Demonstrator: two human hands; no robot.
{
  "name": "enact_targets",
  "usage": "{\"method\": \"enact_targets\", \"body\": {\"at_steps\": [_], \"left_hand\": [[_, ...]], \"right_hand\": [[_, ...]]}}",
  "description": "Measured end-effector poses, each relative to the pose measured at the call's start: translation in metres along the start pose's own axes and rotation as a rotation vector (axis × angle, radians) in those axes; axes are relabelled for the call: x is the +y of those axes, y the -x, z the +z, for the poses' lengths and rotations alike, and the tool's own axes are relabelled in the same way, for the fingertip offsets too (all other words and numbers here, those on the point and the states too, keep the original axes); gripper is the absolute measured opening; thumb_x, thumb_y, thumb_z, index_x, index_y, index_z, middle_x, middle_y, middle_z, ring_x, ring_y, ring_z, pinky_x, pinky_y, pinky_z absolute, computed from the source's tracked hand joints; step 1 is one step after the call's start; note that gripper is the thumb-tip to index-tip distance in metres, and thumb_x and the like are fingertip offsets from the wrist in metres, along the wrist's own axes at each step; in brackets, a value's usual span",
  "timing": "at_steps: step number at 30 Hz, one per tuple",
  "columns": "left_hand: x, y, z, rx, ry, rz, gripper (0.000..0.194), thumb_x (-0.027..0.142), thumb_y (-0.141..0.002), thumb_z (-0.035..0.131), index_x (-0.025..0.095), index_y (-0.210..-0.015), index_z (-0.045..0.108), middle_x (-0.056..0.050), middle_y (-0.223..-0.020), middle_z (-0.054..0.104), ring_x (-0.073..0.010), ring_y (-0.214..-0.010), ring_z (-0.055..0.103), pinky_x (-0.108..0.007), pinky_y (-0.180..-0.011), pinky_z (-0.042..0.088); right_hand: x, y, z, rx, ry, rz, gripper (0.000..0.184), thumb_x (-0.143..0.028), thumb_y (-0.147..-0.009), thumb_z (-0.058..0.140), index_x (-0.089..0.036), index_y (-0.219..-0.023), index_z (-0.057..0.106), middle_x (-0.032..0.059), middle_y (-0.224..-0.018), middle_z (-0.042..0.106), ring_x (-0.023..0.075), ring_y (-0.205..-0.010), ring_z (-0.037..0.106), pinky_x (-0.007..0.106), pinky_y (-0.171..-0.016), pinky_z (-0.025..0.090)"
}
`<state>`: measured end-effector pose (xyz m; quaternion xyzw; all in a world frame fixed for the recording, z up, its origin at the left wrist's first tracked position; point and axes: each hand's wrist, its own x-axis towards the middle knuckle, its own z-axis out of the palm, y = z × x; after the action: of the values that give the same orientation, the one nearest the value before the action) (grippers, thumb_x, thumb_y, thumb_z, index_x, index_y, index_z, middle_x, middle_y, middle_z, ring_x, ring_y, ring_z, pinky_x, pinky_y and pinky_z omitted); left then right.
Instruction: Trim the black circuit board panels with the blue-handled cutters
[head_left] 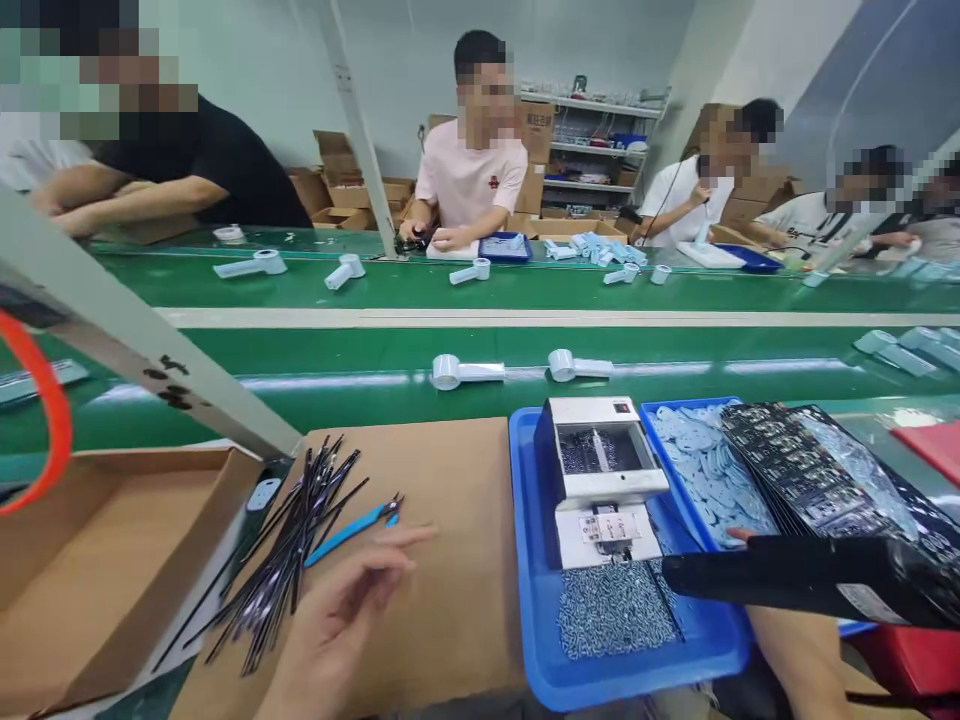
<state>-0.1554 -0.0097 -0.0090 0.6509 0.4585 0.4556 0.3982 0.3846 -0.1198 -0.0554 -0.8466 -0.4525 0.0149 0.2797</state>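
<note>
My left hand hovers open over the brown cardboard mat, fingers stretched toward blue-handled cutters and a bundle of thin black strips. It holds nothing. My right hand is at the lower right, mostly hidden behind a long black tool that lies across it and points left over a blue tray. Only one fingertip shows above the tool. The tray carries a white screw feeder and a heap of small screws.
An open cardboard box sits at the left under a slanted metal post. A second blue tray holds pale blue parts beside black circuit panels. White handheld housings lie on the green conveyor. Several people work across it.
</note>
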Motion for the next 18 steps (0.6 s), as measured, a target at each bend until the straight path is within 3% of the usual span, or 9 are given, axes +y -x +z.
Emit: {"method": "enact_targets", "body": {"at_steps": [3, 5, 9, 12, 14, 18], "left_hand": [[-0.004, -0.003, -0.003, -0.054, -0.198, 0.237, 0.022, 0.044, -0.114, 0.072, 0.029, -0.105, 0.084, -0.009, -0.156, 0.080, -0.0279, -0.155, 0.069, -0.041, -0.122, 0.064], [-0.003, -0.004, -0.001, -0.045, -0.290, 0.292, 0.017, 0.034, -0.114, 0.071, 0.028, -0.103, 0.082, -0.009, -0.154, 0.081, -0.0245, -0.146, 0.076, -0.035, -0.116, 0.067], [-0.002, -0.005, 0.005, -0.054, -0.339, 0.398, 0.031, 0.014, -0.113, 0.057, 0.027, -0.093, 0.077, -0.007, -0.141, 0.088, -0.0218, -0.140, 0.080, -0.033, -0.114, 0.067], [-0.007, -0.004, 0.006, -0.122, -0.377, 0.448, 0.032, 0.008, -0.109, 0.056, 0.029, -0.100, 0.079, -0.004, -0.136, 0.089, -0.0227, -0.144, 0.076, -0.035, -0.116, 0.067], [-0.014, -0.003, 0.004, -0.187, -0.368, 0.438, 0.030, 0.008, -0.107, 0.060, 0.031, -0.107, 0.080, -0.004, -0.132, 0.090, -0.0229, -0.135, 0.080, -0.034, -0.112, 0.068], [-0.027, -0.003, 0.007, -0.296, -0.281, 0.382, 0.029, 0.011, -0.111, 0.060, 0.031, -0.113, 0.080, -0.004, -0.122, 0.090, -0.0199, -0.115, 0.086, -0.025, -0.102, 0.070]], "right_hand": [[0.004, 0.012, 0.003, 0.031, -0.035, -0.022, 0.067, -0.073, -0.116, 0.047, -0.018, -0.134, 0.080, 0.0142, -0.128, 0.074, 0.0368, -0.130, 0.069, 0.063, -0.133, 0.042], [0.000, 0.013, 0.007, 0.067, -0.043, -0.021, 0.068, -0.070, -0.107, 0.047, -0.018, -0.134, 0.082, 0.0154, -0.135, 0.073, 0.0430, -0.135, 0.066, 0.064, -0.130, 0.044], [-0.001, 0.010, 0.012, 0.072, -0.007, 0.006, 0.069, -0.069, -0.100, 0.045, -0.017, -0.125, 0.083, 0.0174, -0.142, 0.072, 0.0474, -0.141, 0.063, 0.063, -0.118, 0.051], [0.007, 0.010, 0.017, 0.056, 0.058, 0.067, 0.066, -0.074, -0.102, 0.045, -0.018, -0.103, 0.080, 0.0187, -0.115, 0.076, 0.0387, -0.112, 0.071, 0.051, -0.094, 0.056], [0.010, 0.011, 0.020, 0.059, 0.085, 0.091, 0.073, -0.083, -0.109, 0.042, -0.019, -0.089, 0.070, 0.0131, -0.093, 0.070, 0.0282, -0.087, 0.066, 0.040, -0.081, 0.052], [0.007, 0.015, 0.024, 0.107, 0.066, 0.056, 0.087, -0.090, -0.119, 0.024, -0.019, -0.086, 0.060, 0.0092, -0.091, 0.065, 0.0221, -0.084, 0.061, 0.033, -0.079, 0.049]]}}
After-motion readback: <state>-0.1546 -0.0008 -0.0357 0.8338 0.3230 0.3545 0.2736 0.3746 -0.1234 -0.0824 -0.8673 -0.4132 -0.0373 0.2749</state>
